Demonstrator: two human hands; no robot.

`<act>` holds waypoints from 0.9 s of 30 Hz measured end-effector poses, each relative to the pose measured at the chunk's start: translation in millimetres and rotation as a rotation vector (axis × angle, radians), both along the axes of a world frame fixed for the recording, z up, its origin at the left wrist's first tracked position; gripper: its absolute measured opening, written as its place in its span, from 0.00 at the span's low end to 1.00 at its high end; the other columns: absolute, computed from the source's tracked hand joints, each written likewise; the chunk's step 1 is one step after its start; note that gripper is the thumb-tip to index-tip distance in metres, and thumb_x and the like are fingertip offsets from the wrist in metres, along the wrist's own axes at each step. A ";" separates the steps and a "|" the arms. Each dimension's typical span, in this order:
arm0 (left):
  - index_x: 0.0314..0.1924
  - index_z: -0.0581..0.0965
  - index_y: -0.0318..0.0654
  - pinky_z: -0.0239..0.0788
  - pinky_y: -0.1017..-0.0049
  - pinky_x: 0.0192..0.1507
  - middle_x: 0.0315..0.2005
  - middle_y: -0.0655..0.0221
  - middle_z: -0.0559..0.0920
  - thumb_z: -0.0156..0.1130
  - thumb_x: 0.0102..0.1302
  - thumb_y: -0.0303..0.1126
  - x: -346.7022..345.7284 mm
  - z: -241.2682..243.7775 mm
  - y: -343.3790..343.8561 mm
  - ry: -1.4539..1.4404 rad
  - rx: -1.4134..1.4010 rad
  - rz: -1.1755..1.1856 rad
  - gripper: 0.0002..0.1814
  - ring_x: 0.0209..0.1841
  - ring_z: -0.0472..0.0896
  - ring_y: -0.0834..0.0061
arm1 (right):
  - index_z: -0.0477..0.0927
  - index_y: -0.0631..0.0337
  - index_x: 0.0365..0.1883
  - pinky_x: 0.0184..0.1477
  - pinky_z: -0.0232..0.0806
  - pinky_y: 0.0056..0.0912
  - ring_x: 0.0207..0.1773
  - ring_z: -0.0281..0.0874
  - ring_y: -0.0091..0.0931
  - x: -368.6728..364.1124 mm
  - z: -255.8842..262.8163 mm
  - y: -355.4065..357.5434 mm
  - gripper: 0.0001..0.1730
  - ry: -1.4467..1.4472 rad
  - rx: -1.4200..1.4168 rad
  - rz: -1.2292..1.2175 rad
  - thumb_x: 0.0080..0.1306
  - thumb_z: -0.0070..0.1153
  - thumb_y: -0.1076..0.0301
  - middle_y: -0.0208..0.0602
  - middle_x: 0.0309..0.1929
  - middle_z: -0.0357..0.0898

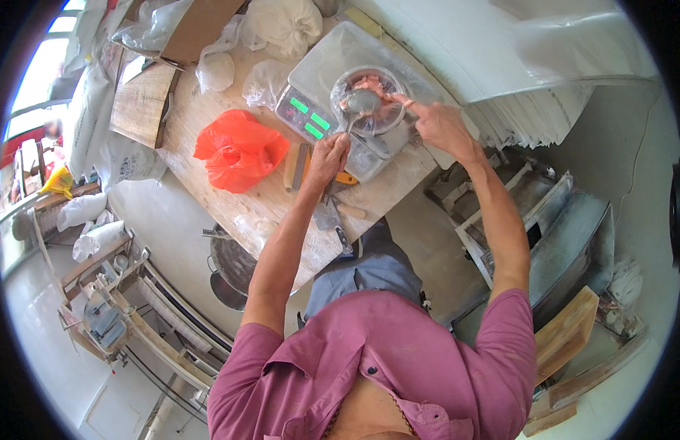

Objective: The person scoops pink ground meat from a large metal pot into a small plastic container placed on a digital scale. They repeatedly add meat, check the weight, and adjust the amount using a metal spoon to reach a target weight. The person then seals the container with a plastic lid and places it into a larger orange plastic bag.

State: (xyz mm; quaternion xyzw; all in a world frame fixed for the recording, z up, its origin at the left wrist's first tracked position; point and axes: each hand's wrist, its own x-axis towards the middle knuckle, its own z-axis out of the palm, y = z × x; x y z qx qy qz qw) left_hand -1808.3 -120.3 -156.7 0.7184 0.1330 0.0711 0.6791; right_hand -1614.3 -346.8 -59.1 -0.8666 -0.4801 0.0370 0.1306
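Observation:
My left hand [330, 155] is closed round the handle of a metal ladle [363, 102], whose bowl is over a round bowl [396, 124] with a clear plastic lining. Pink, meat-like stuff [371, 83] lies in that bowl. My right hand [440, 122] reaches in from the right, its extended index finger at the bowl's contents near the ladle; whether it pinches anything cannot be told. The bowl stands on the platform of a digital scale [318, 71] with lit green displays. A red plastic bag [238, 151] lies to the left of the scale.
On the wooden table [191, 132] lie a scraper [326, 216] and a cleaver-like tool's black handle [343, 240] near the front edge. Clear bags [266, 82], a tied cloth bag [288, 25] and a wooden block [143, 104] stand farther back. A dark pan [232, 264] is below left.

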 end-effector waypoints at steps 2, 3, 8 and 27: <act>0.25 0.73 0.39 0.57 0.79 0.20 0.13 0.79 0.71 0.49 0.85 0.47 3.3 11.7 2.2 0.010 0.060 -0.012 0.28 0.17 0.66 0.88 | 0.71 0.29 0.75 0.29 0.72 0.47 0.22 0.77 0.44 5.9 17.2 -10.6 0.45 -0.076 -0.052 0.028 0.60 0.52 0.79 0.48 0.22 0.79; 0.25 0.73 0.38 0.58 0.77 0.21 0.14 0.77 0.72 0.50 0.84 0.47 2.6 11.1 3.7 0.026 0.084 -0.013 0.28 0.17 0.67 0.87 | 0.71 0.28 0.75 0.29 0.71 0.47 0.22 0.76 0.45 6.3 22.7 -11.9 0.45 -0.111 -0.074 0.047 0.60 0.52 0.79 0.48 0.21 0.79; 0.26 0.74 0.32 0.64 0.70 0.26 0.15 0.67 0.72 0.53 0.82 0.42 2.7 35.1 1.9 -0.031 0.387 -0.044 0.25 0.19 0.72 0.79 | 0.73 0.30 0.74 0.27 0.70 0.45 0.24 0.76 0.44 -10.1 39.1 -7.4 0.43 -0.109 0.160 0.157 0.61 0.52 0.79 0.46 0.22 0.76; 0.29 0.74 0.32 0.64 0.67 0.26 0.15 0.65 0.71 0.56 0.80 0.42 4.9 87.3 13.3 -0.073 0.478 -0.104 0.23 0.20 0.70 0.75 | 0.68 0.37 0.77 0.35 0.72 0.55 0.30 0.80 0.51 -7.8 16.2 12.5 0.43 0.150 0.128 0.111 0.61 0.53 0.74 0.55 0.26 0.80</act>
